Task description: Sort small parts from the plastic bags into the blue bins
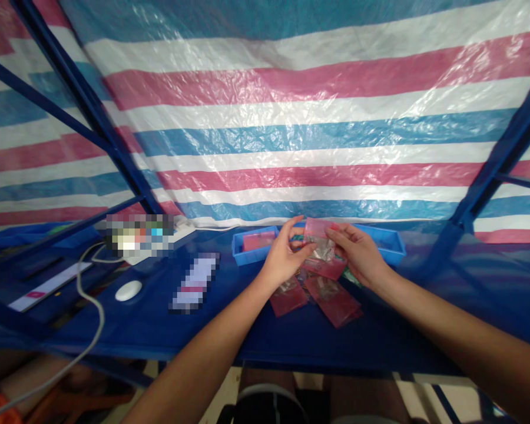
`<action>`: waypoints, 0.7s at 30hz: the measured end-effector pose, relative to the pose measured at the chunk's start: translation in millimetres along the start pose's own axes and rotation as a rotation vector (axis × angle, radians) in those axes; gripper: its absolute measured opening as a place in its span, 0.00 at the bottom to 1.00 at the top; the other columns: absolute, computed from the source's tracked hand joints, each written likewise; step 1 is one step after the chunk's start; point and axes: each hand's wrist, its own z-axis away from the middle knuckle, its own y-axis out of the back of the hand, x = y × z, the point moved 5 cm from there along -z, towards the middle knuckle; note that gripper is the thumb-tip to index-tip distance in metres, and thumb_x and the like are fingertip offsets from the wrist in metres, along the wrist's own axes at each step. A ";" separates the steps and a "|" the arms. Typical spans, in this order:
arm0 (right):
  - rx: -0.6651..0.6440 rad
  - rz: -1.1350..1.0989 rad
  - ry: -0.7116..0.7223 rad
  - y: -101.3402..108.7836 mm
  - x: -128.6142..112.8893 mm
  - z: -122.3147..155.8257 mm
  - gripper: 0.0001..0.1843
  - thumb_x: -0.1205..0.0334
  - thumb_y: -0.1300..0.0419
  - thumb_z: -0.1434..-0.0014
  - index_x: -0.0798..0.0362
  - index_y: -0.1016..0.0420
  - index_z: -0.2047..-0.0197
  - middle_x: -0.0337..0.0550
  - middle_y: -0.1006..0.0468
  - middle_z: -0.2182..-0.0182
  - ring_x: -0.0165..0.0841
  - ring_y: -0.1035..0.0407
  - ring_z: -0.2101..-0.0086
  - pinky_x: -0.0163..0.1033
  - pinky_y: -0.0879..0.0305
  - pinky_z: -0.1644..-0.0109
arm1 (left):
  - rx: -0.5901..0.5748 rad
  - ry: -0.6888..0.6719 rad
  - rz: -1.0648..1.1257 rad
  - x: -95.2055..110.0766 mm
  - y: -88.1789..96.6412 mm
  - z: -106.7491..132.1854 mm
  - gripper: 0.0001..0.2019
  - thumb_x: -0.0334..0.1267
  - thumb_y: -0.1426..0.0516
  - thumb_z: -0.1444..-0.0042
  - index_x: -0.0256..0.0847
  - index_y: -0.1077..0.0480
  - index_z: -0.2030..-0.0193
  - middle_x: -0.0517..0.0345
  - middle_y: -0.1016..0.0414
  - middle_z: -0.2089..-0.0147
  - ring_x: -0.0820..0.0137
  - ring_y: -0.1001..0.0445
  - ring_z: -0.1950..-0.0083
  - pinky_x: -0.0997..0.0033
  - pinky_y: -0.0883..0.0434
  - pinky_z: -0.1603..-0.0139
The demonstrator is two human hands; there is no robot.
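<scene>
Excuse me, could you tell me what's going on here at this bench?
A person is holding up a small, translucent red plastic bag between their left hand and right hand; it seems to contain small metallic pieces. Several similar bags lie just below the hands on a blue tabletop. Behind them is a blue plastic tray, and a white computer mouse sits off to the left.
</scene>
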 end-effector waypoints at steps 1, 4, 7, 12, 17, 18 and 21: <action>0.004 -0.023 -0.008 -0.4 -0.8 0.3 0.24 0.39 0.21 0.50 0.46 0.21 0.61 0.39 0.15 0.63 0.36 0.24 0.68 0.40 0.28 0.65 | 0.017 0.028 0.023 -1.5 1.7 -0.7 0.45 0.42 0.26 0.46 0.50 0.41 0.26 0.50 0.21 0.43 0.72 0.18 0.60 0.74 0.24 0.60; 0.013 -0.078 -0.008 -2.2 -3.8 1.6 0.25 0.41 0.20 0.51 0.46 0.21 0.60 0.39 0.14 0.61 0.35 0.22 0.66 0.40 0.25 0.63 | 0.047 0.134 0.047 -6.9 5.2 -1.8 0.45 0.42 0.24 0.51 0.46 0.38 0.28 0.57 0.19 0.55 0.73 0.20 0.65 0.73 0.24 0.62; 0.021 -0.113 0.002 -3.0 -5.3 2.5 0.24 0.43 0.19 0.51 0.46 0.21 0.60 0.40 0.15 0.62 0.35 0.22 0.66 0.39 0.24 0.63 | 0.018 0.189 0.092 -10.8 3.7 -2.0 0.39 0.42 0.23 0.54 0.42 0.31 0.37 0.61 0.21 0.62 0.70 0.20 0.65 0.67 0.21 0.57; 0.025 -0.117 -0.011 -4.7 -7.5 4.8 0.22 0.44 0.19 0.51 0.47 0.20 0.64 0.40 0.15 0.62 0.36 0.21 0.62 0.41 0.20 0.57 | 0.099 0.123 0.126 -7.1 8.7 -5.7 0.32 0.42 0.25 0.51 0.41 0.31 0.42 0.61 0.20 0.62 0.72 0.20 0.65 0.70 0.23 0.57; -0.064 -0.039 -0.050 -11.9 -9.2 8.1 0.22 0.40 0.22 0.47 0.48 0.17 0.61 0.42 0.15 0.61 0.39 0.20 0.59 0.44 0.20 0.53 | 0.323 0.009 0.025 7.3 38.4 -12.0 0.31 0.44 0.29 0.48 0.44 0.35 0.40 0.62 0.20 0.60 0.73 0.22 0.64 0.72 0.25 0.59; -0.069 -0.014 -0.048 -12.2 -8.7 8.1 0.22 0.39 0.22 0.47 0.47 0.17 0.61 0.43 0.15 0.61 0.39 0.20 0.58 0.43 0.20 0.54 | 0.359 -0.009 -0.039 10.9 47.4 -13.1 0.30 0.44 0.30 0.47 0.44 0.35 0.41 0.63 0.21 0.61 0.73 0.23 0.65 0.73 0.26 0.60; -0.077 0.038 -0.056 -11.1 -5.1 7.1 0.23 0.37 0.24 0.46 0.47 0.16 0.61 0.44 0.14 0.61 0.39 0.21 0.60 0.41 0.22 0.59 | 0.442 -0.035 -0.298 22.4 78.1 -15.3 0.29 0.43 0.32 0.45 0.44 0.36 0.40 0.61 0.21 0.60 0.71 0.23 0.66 0.73 0.28 0.62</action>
